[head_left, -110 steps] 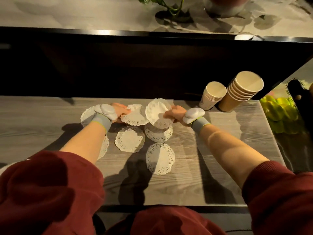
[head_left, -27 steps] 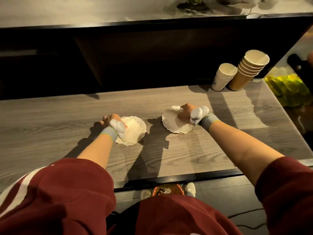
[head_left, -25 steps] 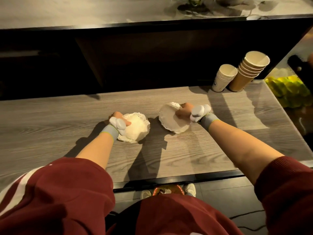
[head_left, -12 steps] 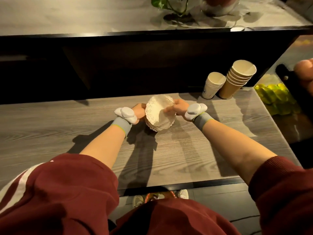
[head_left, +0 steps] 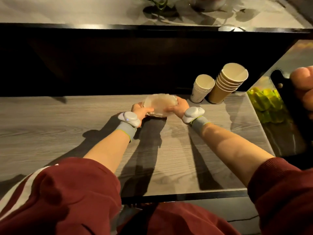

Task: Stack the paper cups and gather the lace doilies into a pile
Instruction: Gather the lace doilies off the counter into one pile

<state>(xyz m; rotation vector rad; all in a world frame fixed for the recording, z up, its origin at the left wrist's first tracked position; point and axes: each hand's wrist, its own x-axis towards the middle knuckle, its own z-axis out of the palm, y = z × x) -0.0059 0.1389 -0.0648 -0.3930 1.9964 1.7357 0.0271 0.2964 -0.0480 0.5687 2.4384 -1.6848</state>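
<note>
A single pile of white lace doilies (head_left: 159, 105) sits low over the grey wooden table (head_left: 67, 129), blurred by motion. My left hand (head_left: 141, 111) grips its left edge and my right hand (head_left: 179, 106) grips its right edge. To the right, at the table's back edge, a stack of white paper cups (head_left: 202, 88) stands beside a taller stack of brown paper cups (head_left: 227, 83); both lean slightly. The doily pile lies just left of the white cups.
A dark counter wall (head_left: 135, 61) rises behind the table, with a pale ledge and plant (head_left: 159, 5) above. At the right edge another person's hand (head_left: 304, 89) holds a dark object over yellow-green items (head_left: 264, 104).
Both hands brought their two separate doily piles together into one and carried it back and to the right, toward the cups, lowering it nearly flat.
</note>
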